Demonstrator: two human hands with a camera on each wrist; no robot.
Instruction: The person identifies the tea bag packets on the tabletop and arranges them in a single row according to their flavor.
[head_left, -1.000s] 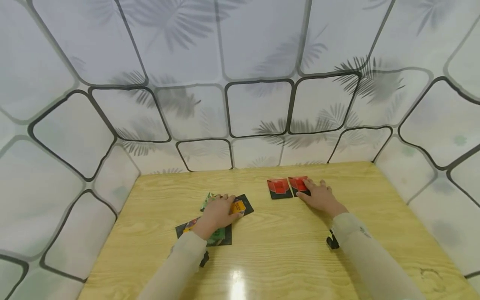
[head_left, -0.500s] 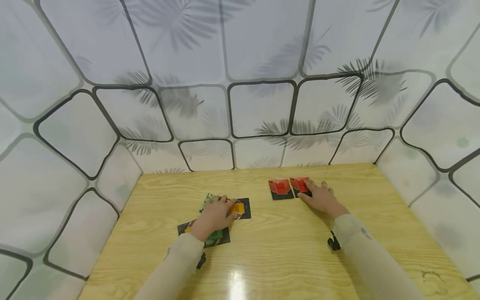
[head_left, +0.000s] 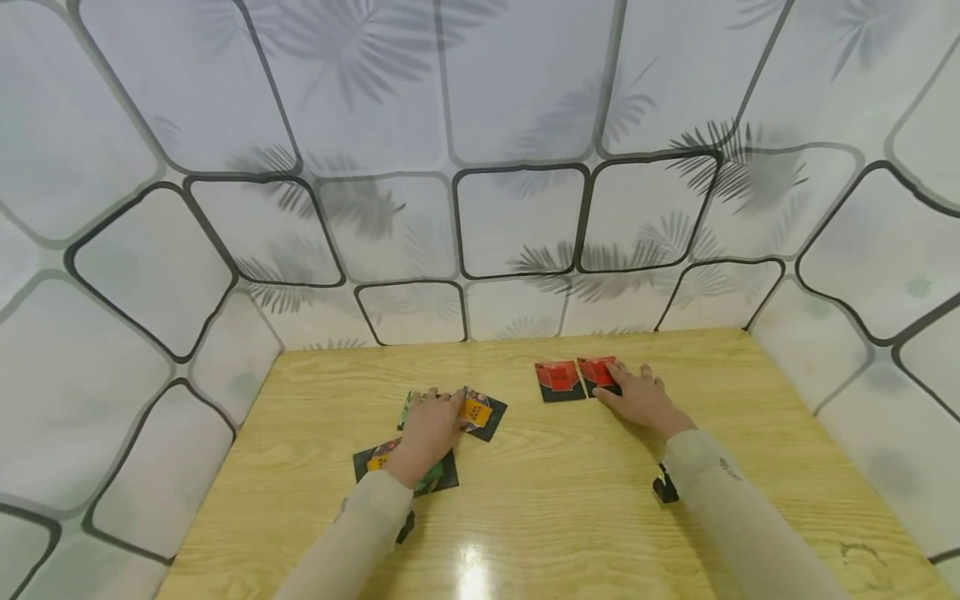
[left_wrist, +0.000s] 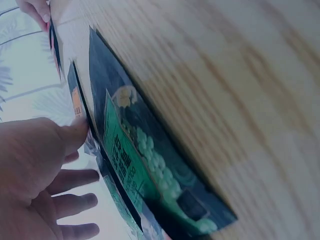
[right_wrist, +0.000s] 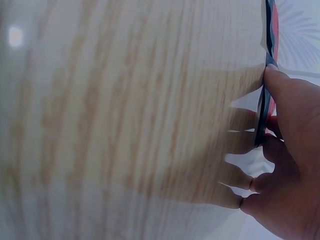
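Flat packets, apparently seed-packet-like or snack sachets, lie on the table. My left hand (head_left: 431,427) is over the left group, touching a dark packet with an orange label (head_left: 477,413). In the left wrist view the thumb lies at that packet's edge (left_wrist: 76,97), and the other visible fingers are extended. Under the left wrist lies a dark packet with a green label (left_wrist: 122,155), overlapping others. A green packet (head_left: 405,408) is partly hidden behind the left hand. My right hand (head_left: 637,400) rests with thumb and fingertips on a red and black packet (head_left: 597,372).
A second red and black packet (head_left: 559,380) lies just left of the one under the right hand. The wooden table (head_left: 555,517) meets a patterned curtain-like wall (head_left: 517,217) at the back and sides. Both wrists carry small black devices.
The orange-labelled packet straightened, then turned askew again beside the left hand. The left thumb has drawn in towards the fingers. The right hand and red packets have stayed in place.
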